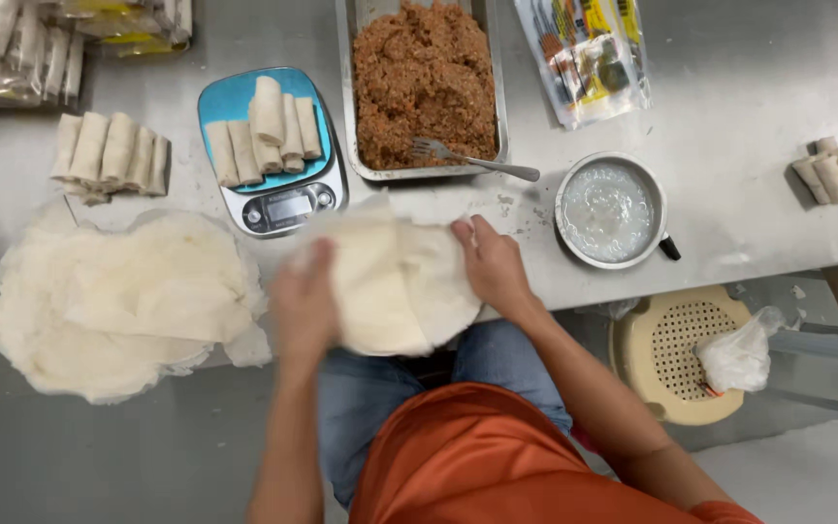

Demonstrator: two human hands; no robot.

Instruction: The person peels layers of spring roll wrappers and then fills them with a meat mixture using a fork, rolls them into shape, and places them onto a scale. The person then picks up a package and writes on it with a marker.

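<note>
Wrapper sheets (395,281) lie at the bench (729,194) edge between both hands — left hand (305,306) blurred, grip unclear; right hand (492,267) presses fingers flat on their right side.

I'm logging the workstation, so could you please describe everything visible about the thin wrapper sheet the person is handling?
The wrapper sheet is thin, pale cream, roughly round and slightly crinkled, with one flap folded over. It lies at the near edge of the steel table, overhanging toward the lap. The left hand, blurred, rests on its left side; the right hand presses its right edge.
</note>
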